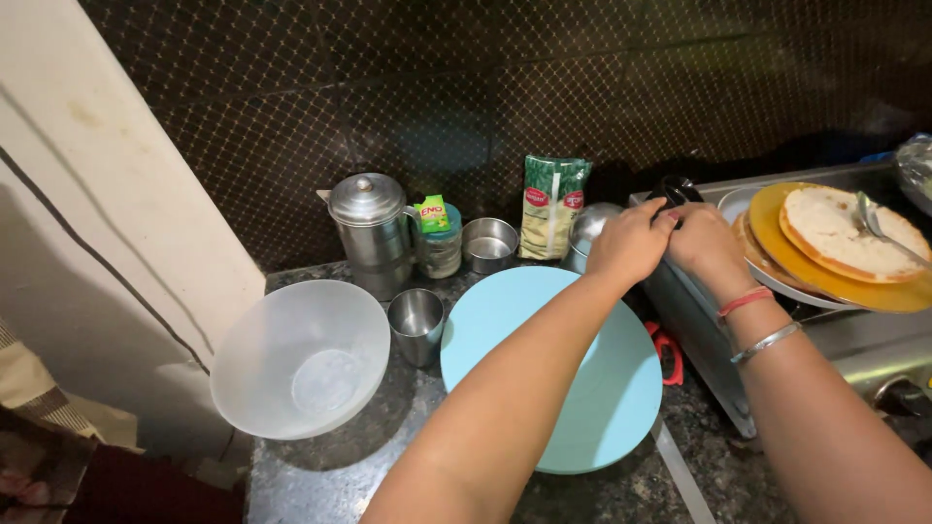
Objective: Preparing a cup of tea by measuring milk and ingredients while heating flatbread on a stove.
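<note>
Left grip (629, 243): fingers curled tight, closed around a dark handle-like object (675, 188) at the back of the desk; only its top end shows above the knuckles. Right grip (707, 247): also curled, pressed against the left hand from the other side, touching the same dark object. Can't tell which hand carries the load, or what the object is exactly. Right wrist has a red thread and a metal bangle.

Dark object sits between a steel dome lid (594, 225) and the stove (854, 330), near the wall.

Under the left forearm: round light-blue board (544, 320) flat on the granite desk (330, 475). Left of it a small steel tumbler (416, 324), then an empty translucent bowl (301, 357). Back row: lidded steel jug (370, 231), small jar (441, 250), steel cup (489, 244), green packet (553, 206) upright against the tiles.

On the stove: yellow plate (777, 243) with a flat round cake layer (835, 233), spoon (874, 218) resting on it. Red item (668, 351) just beside the board, partly hidden.
</note>
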